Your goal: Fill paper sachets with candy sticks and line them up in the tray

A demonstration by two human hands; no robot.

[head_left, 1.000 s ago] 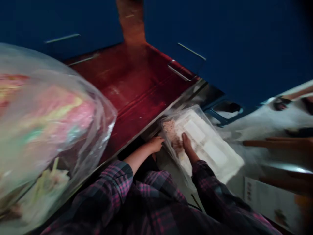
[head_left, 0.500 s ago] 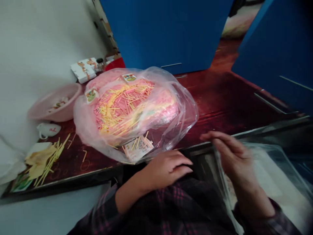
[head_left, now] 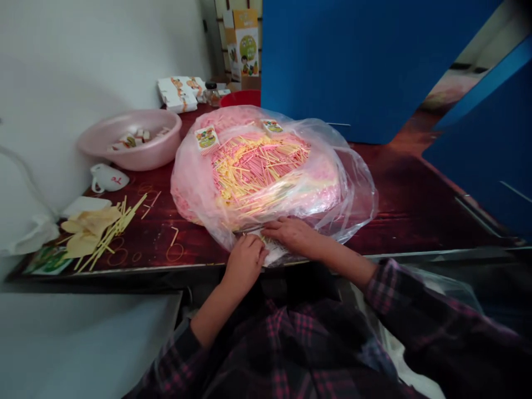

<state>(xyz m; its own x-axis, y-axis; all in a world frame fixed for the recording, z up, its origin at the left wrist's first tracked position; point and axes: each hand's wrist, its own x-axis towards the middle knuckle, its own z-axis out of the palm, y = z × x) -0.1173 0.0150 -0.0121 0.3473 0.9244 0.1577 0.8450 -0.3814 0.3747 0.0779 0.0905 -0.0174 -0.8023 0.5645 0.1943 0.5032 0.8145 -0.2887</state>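
Observation:
A large clear plastic bag (head_left: 195, 191) lies open on the dark red table, full of thin pink and yellow sticks (head_left: 260, 166). Two small printed packets, a left one (head_left: 206, 139) and a right one (head_left: 273, 128), rest on its upper part. At the bag's front edge, a pale paper piece (head_left: 276, 255) with a few sticks on it is mostly covered by my hands. My left hand (head_left: 246, 260) has its fingers curled at the paper's left side. My right hand (head_left: 295, 237) reaches over the paper, fingertips bent down close to the left. Whatever the fingers pinch is hidden.
Left stand a pink basin (head_left: 137, 160) holding small packets, a white mug (head_left: 108, 178) on its side, and loose yellow sticks (head_left: 112, 233). White boxes (head_left: 178, 94) and a red container (head_left: 241, 98) are behind. Blue panels (head_left: 353, 61) border the back right.
My right hand has come from above the clear container at the right to the paper by the bag. My left hand has moved onto the paper too. The view has shifted.

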